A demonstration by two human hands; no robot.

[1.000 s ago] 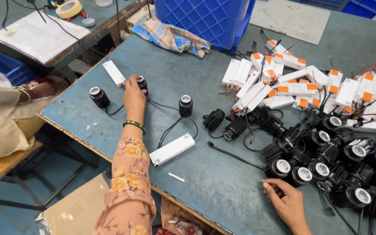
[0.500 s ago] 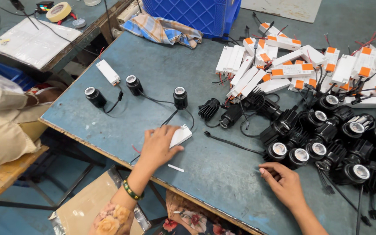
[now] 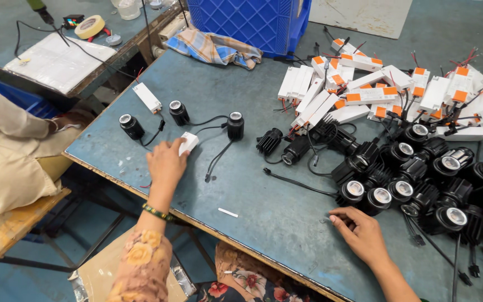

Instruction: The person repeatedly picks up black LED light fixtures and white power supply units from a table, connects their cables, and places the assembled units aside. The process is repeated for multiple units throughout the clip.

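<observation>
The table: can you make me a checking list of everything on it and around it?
Surface: blue-grey table, worn wooden front edge.
Job's things: white box; three black lamps standing apart on the left.
Clutter: heap of black lamps and pile of white boxes on the right; checked cloth; a small white strip.
Hands: left hand on the white box; right hand flat by the heap.
Cables: black leads trail from the lamps.
Surroundings: blue crate, tape roll, another person's sleeve.
</observation>
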